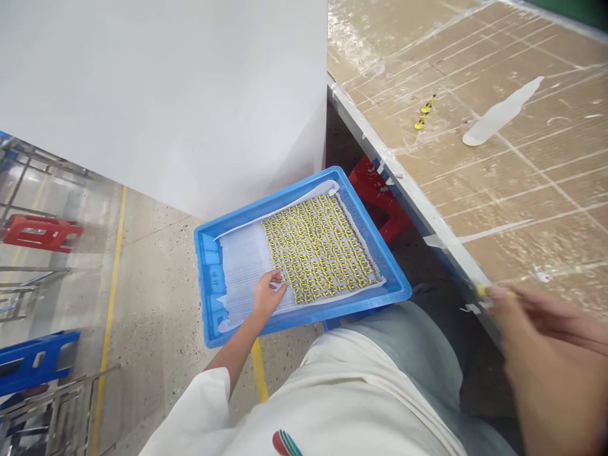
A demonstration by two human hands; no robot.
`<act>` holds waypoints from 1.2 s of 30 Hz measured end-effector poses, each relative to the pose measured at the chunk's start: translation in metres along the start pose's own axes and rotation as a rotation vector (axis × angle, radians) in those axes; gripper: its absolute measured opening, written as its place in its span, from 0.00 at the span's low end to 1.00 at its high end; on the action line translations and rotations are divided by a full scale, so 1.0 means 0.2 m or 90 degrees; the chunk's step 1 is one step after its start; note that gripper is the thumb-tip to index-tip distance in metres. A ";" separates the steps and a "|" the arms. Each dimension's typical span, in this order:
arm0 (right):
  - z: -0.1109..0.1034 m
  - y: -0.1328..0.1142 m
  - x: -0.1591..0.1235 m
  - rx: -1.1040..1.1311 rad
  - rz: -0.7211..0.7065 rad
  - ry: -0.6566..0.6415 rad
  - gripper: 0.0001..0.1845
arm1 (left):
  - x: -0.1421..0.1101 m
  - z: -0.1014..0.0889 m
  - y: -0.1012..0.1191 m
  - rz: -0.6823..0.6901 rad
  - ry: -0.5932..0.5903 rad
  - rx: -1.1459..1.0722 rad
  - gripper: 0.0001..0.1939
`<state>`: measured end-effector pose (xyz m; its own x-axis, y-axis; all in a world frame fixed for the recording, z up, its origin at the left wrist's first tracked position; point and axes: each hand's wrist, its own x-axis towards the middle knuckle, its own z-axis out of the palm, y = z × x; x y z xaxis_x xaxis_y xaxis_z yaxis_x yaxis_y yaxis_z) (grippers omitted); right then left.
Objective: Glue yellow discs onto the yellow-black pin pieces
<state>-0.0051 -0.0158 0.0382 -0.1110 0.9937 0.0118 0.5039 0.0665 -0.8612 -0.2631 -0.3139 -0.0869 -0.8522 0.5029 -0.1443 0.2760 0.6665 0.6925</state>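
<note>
A blue plastic tray (209,285) is lined with ribbed white sheet (244,253). Dense rows of small yellow-and-black parts (318,247) cover most of the liner. My left hand (269,294) reaches over the tray, fingers curled in a pinch at the near-left edge of the rows, on one small yellow-and-black part. At the lower right, by the table edge, my right hand (546,342) is blurred. Its thumb and fingers are closed on a small yellow piece (483,291), whose exact kind I cannot make out.
On the brown, tape-marked table (536,209) lie a few yellow-and-black parts (424,114) and a white strip (501,114). A red stool (380,199) stands underneath. A white panel (166,95) rises behind the tray. Red (42,232) and blue stools (40,361) are at left.
</note>
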 end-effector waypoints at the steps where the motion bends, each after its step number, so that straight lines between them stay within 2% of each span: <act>1: 0.10 0.00 -0.06 0.065 0.061 -0.036 0.28 | -0.03 -0.01 0.06 0.033 -0.011 -0.026 0.21; 5: 0.44 -0.04 -0.37 0.250 0.274 -0.379 0.26 | -0.19 -0.01 0.32 0.156 -0.077 -0.101 0.24; 7: 0.54 -0.06 -0.49 0.291 0.323 -0.488 0.26 | -0.25 0.01 0.40 0.195 -0.081 -0.135 0.23; 10: 0.61 -0.07 -0.58 0.319 0.366 -0.553 0.25 | -0.30 0.05 0.45 0.209 -0.036 -0.205 0.18; 14: 0.64 -0.06 -0.60 0.316 0.385 -0.585 0.24 | -0.32 0.06 0.43 0.158 0.009 -0.230 0.17; 20: 0.70 -0.02 -0.66 0.286 0.375 -0.636 0.26 | -0.30 0.02 0.32 0.106 0.015 -0.170 0.17; 25: 0.68 0.04 -0.62 0.251 0.298 -0.644 0.29 | -0.17 -0.02 0.05 0.016 0.000 -0.073 0.22; 30: 0.60 0.14 -0.55 0.202 0.242 -0.618 0.28 | -0.02 -0.02 -0.22 -0.034 -0.095 0.043 0.19; 36: 0.58 0.17 -0.53 0.194 0.235 -0.610 0.29 | 0.04 0.02 -0.32 -0.022 -0.203 0.151 0.18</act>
<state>-0.0752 -0.1302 -0.0502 -0.6886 0.4543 -0.5652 0.4237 -0.3805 -0.8220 -0.2863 -0.3495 -0.1358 -0.6924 0.5990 -0.4023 0.3765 0.7756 0.5067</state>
